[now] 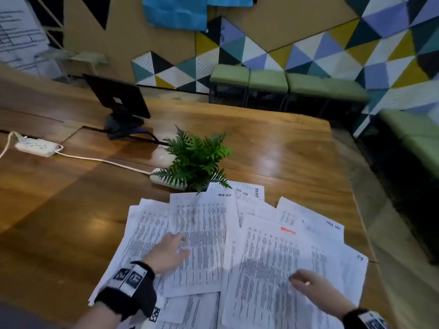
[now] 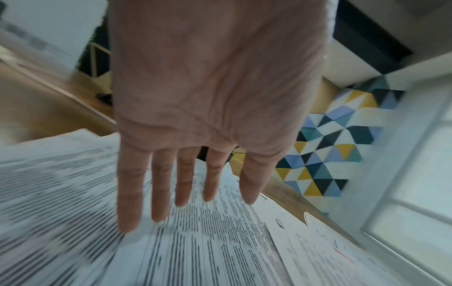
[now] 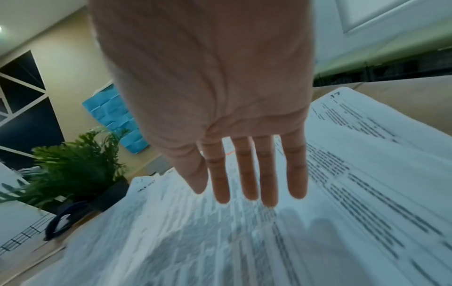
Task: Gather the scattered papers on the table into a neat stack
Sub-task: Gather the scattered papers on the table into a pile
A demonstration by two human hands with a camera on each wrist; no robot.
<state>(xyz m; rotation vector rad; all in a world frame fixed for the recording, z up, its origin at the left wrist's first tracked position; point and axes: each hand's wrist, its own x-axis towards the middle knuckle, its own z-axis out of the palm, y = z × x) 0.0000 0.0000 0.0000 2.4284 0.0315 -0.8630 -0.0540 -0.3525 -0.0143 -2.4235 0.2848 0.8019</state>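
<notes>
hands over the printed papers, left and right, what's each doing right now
Left hand: open, fingers straight and spread above the scattered white printed papers, holding nothing.
Right hand: open, fingers straight above the same papers, holding nothing.

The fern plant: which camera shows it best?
The head view: the fern plant stands whole and sharp on the table behind the papers. The right wrist view shows it blurred at the left edge; in the left wrist view I cannot make it out.

A fern (image 1: 197, 160) stands mid-table, a white power strip (image 1: 35, 146) at its nine o'clock, a dark monitor (image 1: 117, 100) at ten, green benches (image 1: 285, 81) at one.
</notes>
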